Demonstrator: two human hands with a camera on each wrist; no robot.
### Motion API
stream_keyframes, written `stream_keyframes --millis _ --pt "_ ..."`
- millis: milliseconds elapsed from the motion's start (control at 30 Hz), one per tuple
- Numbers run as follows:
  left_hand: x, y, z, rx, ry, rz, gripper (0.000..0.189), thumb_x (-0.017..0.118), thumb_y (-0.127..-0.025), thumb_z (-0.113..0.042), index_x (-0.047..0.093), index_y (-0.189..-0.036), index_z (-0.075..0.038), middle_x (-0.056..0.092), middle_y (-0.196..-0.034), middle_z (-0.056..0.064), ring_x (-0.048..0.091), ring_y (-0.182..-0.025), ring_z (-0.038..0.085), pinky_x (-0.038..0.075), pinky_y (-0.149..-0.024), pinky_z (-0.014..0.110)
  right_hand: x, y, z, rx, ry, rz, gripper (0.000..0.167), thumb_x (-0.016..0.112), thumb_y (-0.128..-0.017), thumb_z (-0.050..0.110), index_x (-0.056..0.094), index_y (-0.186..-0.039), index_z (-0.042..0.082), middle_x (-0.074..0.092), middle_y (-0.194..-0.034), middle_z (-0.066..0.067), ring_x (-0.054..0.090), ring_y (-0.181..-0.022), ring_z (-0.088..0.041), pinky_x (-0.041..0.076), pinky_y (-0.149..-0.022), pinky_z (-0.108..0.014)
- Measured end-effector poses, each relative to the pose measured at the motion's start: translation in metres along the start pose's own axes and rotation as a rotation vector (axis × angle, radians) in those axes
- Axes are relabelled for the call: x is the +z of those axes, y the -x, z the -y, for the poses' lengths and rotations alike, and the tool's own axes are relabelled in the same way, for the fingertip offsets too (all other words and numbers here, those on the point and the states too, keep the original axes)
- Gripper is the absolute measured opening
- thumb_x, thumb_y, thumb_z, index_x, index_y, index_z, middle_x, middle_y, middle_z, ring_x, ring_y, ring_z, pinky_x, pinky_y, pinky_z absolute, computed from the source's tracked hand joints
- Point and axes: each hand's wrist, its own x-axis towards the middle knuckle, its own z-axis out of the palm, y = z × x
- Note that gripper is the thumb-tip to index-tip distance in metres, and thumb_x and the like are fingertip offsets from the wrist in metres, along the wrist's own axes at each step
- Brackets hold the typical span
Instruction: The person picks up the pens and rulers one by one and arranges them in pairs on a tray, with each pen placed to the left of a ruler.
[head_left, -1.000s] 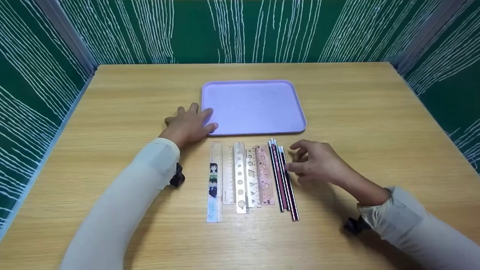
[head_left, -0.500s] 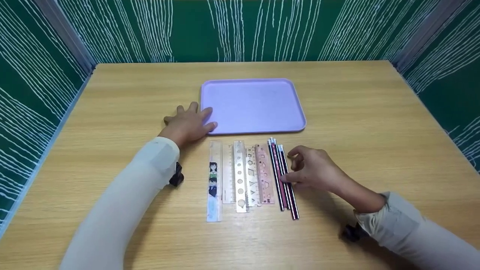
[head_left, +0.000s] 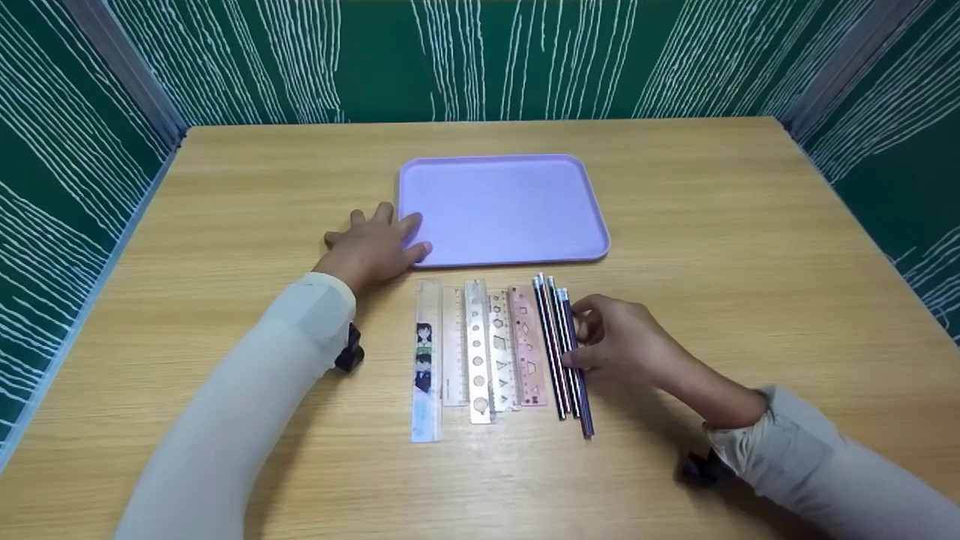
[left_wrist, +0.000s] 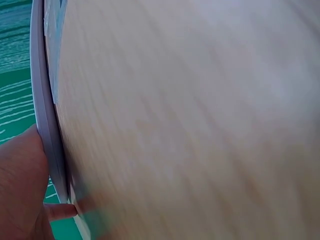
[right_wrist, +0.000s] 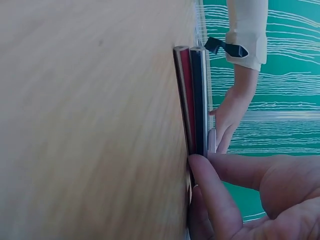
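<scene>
My left hand (head_left: 371,247) lies with spread fingers at the near left corner of a purple tray (head_left: 502,262); its thumb and index finger rest over the rim. In the left wrist view, part of that hand (left_wrist: 22,185) shows against the tray's edge (left_wrist: 45,100). Several striped pencils (head_left: 556,345) lie side by side on the table. My right hand (head_left: 622,341) pinches the rightmost pencil (head_left: 583,397) between thumb and fingers. The right wrist view shows the fingertips (right_wrist: 202,167) against this dark pencil (right_wrist: 199,100), beside a red-striped pencil (right_wrist: 184,90).
Left of the pencils lies a row of rulers: one with a cartoon print (head_left: 425,375), several clear ones (head_left: 477,360) with cut-out shapes or scale marks, and a pink one (head_left: 530,352). Green walls (head_left: 480,60) with white streaks border the wooden table (head_left: 262,172).
My right hand has moved slightly left and down onto the pencils and now pinches the rightmost one, which shows a darker side. The left hand stays at the tray.
</scene>
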Motion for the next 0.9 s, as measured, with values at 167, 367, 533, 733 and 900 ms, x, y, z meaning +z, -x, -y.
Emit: stream_keyframes --millis 167,367,533,733,900 --pt "0.000 0.001 0.001 -0.001 0.006 0.011 0.076 0.036 -0.098 -0.075 0.016 -0.163 -0.042 0.016 -0.170 0.013 0.020 -0.148 0.056 0.023 -0.100 0.091 -0.002 0.001 0.000 0.042 -0.124 0.047 0.078 0.090 -0.076 0.012 0.050 -0.140 -0.005 0.064 -0.103 -0.012 0.064 -0.089 -0.021 0.063 -0.075 -0.030" --pt "-0.002 0.004 0.000 0.004 0.003 0.013 0.075 0.035 -0.098 -0.074 0.016 -0.163 -0.041 0.016 -0.170 0.014 0.019 -0.149 0.056 0.022 -0.100 0.091 -0.008 0.003 0.000 0.075 -0.249 0.098 0.074 0.086 -0.080 0.007 0.046 -0.142 -0.008 0.063 -0.107 -0.015 0.068 -0.087 -0.021 0.065 -0.075 -0.035" --pt "-0.003 0.006 0.000 0.000 0.008 0.023 0.075 0.035 -0.099 -0.073 0.015 -0.164 -0.041 0.014 -0.170 0.014 0.018 -0.149 0.056 0.022 -0.102 0.090 -0.014 0.000 -0.002 0.128 -0.332 0.155 0.074 0.082 -0.084 0.006 0.041 -0.144 -0.009 0.064 -0.101 -0.014 0.071 -0.080 -0.021 0.065 -0.075 -0.040" --pt "-0.003 0.005 -0.001 -0.001 -0.001 0.017 0.075 0.035 -0.099 -0.073 0.014 -0.164 -0.041 0.017 -0.169 0.015 0.021 -0.147 0.055 0.021 -0.101 0.090 -0.019 -0.003 -0.007 0.138 -0.397 0.209 0.063 0.072 -0.092 0.007 0.039 -0.143 -0.009 0.059 -0.101 -0.009 0.067 -0.088 -0.019 0.065 -0.076 -0.042" --pt "-0.003 0.004 -0.002 0.001 0.003 0.020 0.075 0.037 -0.099 -0.071 0.015 -0.164 -0.040 0.016 -0.169 0.015 0.020 -0.149 0.055 0.020 -0.102 0.091 -0.020 -0.006 -0.011 0.120 -0.443 0.210 0.052 0.067 -0.096 0.011 0.042 -0.139 -0.004 0.051 -0.106 -0.009 0.059 -0.086 -0.018 0.065 -0.073 -0.047"
